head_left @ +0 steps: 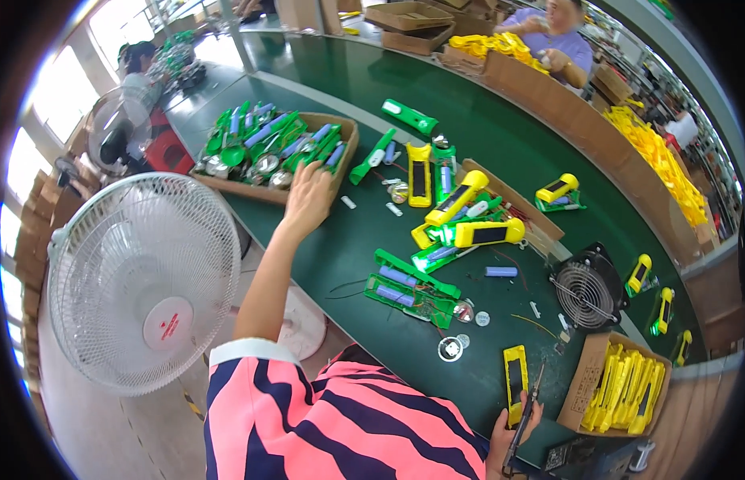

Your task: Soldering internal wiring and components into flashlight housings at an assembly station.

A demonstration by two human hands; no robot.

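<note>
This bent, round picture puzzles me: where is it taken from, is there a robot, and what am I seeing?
There's no robot, just a person working bare-handed. A wide fisheye camera on their head looks down, so straight edges curve.

The left hand reaches to a cardboard box of green parts; whether it grips one is hard to tell. The right hand holds a yellow frame and a thin dark tool.

On the green bench lie yellow cases, a purple cell, a small black fan and a smaller box of yellow pieces.
</note>
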